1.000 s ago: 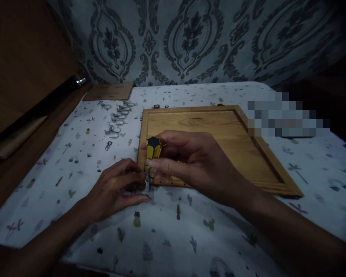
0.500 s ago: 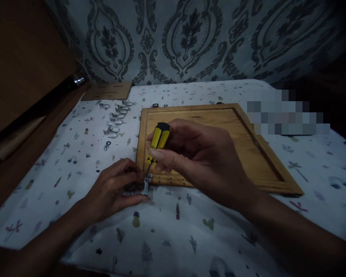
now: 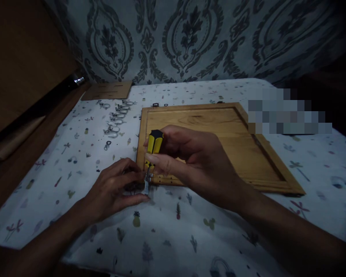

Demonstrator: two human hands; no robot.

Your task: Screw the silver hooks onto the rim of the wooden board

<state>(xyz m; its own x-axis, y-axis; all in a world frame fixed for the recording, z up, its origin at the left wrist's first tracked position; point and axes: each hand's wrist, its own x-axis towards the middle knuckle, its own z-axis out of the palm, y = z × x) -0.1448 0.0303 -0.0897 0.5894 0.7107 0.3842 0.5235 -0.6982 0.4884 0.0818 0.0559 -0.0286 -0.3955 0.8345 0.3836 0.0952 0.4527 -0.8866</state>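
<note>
My right hand [image 3: 196,165] grips a yellow and black screwdriver [image 3: 154,144], its shaft pointing down. The shaft's lower end meets a small metal bracket [image 3: 147,186] at the near left corner of a framed wooden panel [image 3: 193,119]. Thumb and fingers of my left hand [image 3: 117,184] close around this bracket and hold it against the panel's edge. A row of small dark holes runs along the panel's near rail, to the right of the bracket. Exactly how the screwdriver's tip sits is too small to make out.
Several metal hooks [image 3: 117,119] lie in a row left of the panel, with a small clip [image 3: 107,145] nearer. Flat cardboard [image 3: 106,91] rests at the back left. The patterned cloth [image 3: 175,231] covers the surface below. A blurred patch hides the right side.
My right hand and the screwdriver have shifted slightly left and down, and the handle stands more upright. My left hand stays in place on the bracket.
</note>
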